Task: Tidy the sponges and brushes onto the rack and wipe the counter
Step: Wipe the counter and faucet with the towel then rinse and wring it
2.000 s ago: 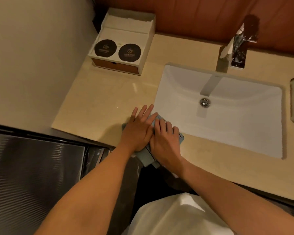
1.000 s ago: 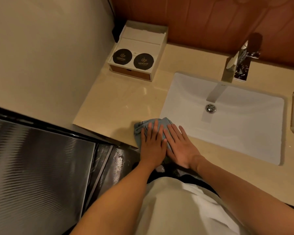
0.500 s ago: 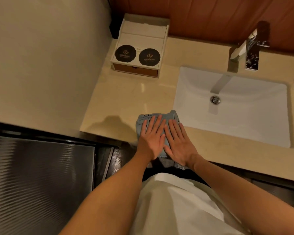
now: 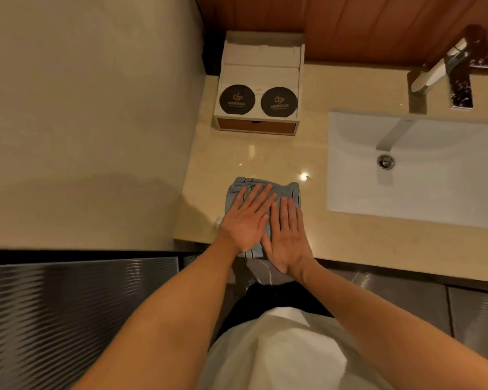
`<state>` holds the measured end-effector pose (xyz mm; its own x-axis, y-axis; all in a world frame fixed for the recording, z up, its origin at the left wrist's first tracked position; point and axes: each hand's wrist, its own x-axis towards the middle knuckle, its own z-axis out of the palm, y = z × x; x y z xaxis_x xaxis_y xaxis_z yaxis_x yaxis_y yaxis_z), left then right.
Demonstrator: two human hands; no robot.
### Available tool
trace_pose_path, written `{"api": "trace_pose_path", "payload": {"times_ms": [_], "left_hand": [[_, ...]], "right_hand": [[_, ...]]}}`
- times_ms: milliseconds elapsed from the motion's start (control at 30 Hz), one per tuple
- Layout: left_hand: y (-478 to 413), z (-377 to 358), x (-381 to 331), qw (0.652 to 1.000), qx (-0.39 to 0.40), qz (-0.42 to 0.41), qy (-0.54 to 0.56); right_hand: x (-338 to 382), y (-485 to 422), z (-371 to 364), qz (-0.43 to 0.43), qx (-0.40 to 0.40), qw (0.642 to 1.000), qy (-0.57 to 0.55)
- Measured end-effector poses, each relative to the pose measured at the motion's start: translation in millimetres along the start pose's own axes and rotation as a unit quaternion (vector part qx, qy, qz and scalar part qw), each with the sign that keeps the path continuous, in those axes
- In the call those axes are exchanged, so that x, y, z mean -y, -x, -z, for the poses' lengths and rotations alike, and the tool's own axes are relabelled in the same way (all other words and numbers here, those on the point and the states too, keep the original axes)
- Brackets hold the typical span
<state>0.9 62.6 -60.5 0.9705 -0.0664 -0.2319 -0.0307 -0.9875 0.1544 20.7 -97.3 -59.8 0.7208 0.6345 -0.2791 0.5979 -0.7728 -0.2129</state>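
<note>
The cloth (image 4: 262,190), a folded blue-grey one with dark stripes, lies flat on the counter (image 4: 265,153), to the left of the sink (image 4: 434,198) and close to the counter's near edge; its near end runs to that edge and looks to hang a little over it. My left hand (image 4: 245,220) and my right hand (image 4: 286,237) both lie on top of it, palms down, fingers spread and straight, side by side and touching. Neither hand pinches or grips anything: I only press the cloth against the stone. Its far edge and both far corners show beyond my fingertips, so most of it sits under my palms and the rest just ahead of them.

I judge that I am in the wiping part of the job. The stretch of counter left of the sink looks bare and glossy, with bright glints on it, but I cannot tell from that whether it is already wiped. No sponges, brushes or rack show anywhere in view, so I cannot say whether that half is done. Further from the sink, against the back wall, stands a white box (image 4: 258,85) with two dark round discs on it. The tap (image 4: 445,68) rises behind the sink.
</note>
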Motion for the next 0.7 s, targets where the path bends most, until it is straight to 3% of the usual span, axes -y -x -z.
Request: {"api": "trace_pose_path", "payload": {"times_ms": [200, 400, 500, 700], "left_hand": [[18.1, 13.3, 42.6, 0.995, 0.047, 0.086, 0.027], [20.6, 12.4, -3.3, 0.951, -0.090, 0.227, 0.192], [24.2, -1.8, -21.8, 0.943, -0.083, 0.290, 0.141], [26.3, -8.6, -7.0, 0.949, -0.074, 0.286, 0.106]], "right_hand": [[45.1, -28.5, 25.8, 0.056, 0.061, 0.996, -0.023], [-13.1, -57.4, 56.8, 0.219, 0.027, 0.974, 0.051], [-20.9, -61.6, 52.7, 0.253, 0.033, 0.959, 0.124], [-7.4, -66.8, 43.6, 0.250, 0.034, 0.963, 0.100]]}}
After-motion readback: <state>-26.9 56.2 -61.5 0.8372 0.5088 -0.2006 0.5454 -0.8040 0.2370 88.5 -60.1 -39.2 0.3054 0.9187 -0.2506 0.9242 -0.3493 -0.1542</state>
